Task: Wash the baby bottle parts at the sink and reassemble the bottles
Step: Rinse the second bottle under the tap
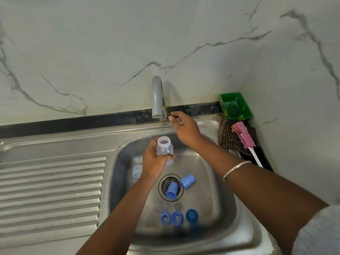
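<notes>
My left hand (153, 161) grips a clear baby bottle (164, 147), mouth up, over the steel sink (228, 196). My right hand (184, 128) reaches to the base of the grey tap (157, 97), its fingers at the small tap handle. No water shows at the spout. A second clear bottle (136, 171) lies in the basin behind my left wrist. Two blue caps (188, 180) (172, 191) lie at the drain. At the basin's front lie two blue screw rings (165, 217) (177, 218) and a round blue part (191, 215).
A ribbed steel drainboard (51, 192) spreads to the left of the basin. In the back right corner stands a green tray (235, 105) with a scrubber. Beside it a pink bottle brush (242, 135) lies on a checked cloth (230, 138). Marble wall rises behind.
</notes>
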`<state>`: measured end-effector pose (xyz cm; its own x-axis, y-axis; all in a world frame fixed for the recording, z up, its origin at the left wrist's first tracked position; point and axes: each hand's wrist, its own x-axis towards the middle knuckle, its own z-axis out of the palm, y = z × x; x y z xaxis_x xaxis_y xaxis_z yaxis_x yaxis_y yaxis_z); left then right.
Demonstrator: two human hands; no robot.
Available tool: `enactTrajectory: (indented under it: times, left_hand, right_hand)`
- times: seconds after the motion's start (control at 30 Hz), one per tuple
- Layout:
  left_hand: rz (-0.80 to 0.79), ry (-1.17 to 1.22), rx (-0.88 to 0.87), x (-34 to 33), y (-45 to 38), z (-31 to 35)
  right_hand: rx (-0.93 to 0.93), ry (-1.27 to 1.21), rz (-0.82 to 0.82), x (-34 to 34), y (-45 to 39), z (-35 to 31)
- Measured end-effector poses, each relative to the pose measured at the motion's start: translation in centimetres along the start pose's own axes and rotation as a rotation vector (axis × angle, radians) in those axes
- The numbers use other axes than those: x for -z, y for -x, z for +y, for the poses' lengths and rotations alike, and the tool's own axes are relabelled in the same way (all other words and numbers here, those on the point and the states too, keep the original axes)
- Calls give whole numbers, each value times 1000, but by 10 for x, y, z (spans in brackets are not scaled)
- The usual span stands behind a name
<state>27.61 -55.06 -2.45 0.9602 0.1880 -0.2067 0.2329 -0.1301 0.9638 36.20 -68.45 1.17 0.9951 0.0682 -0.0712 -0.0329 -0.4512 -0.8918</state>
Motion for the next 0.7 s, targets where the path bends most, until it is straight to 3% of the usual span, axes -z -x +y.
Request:
enactTrajectory:
  times: [0.17, 0.37, 0.6, 0.7]
  left_hand:
    - [-4, 57, 32, 2, -10, 4]
    - [-10, 143, 41, 6, -19, 8]
    - [-55, 179, 19, 6, -21, 5]
    - [-62, 180, 17, 6, -22, 2]
  right_hand:
    - [-1, -46, -98, -15, -27, -7]
    - [-149, -94, -183, -25, -45, -16]
    - [-46, 255, -220, -32, -61, -13]
    - [-30, 254, -206, -37, -63, -12]
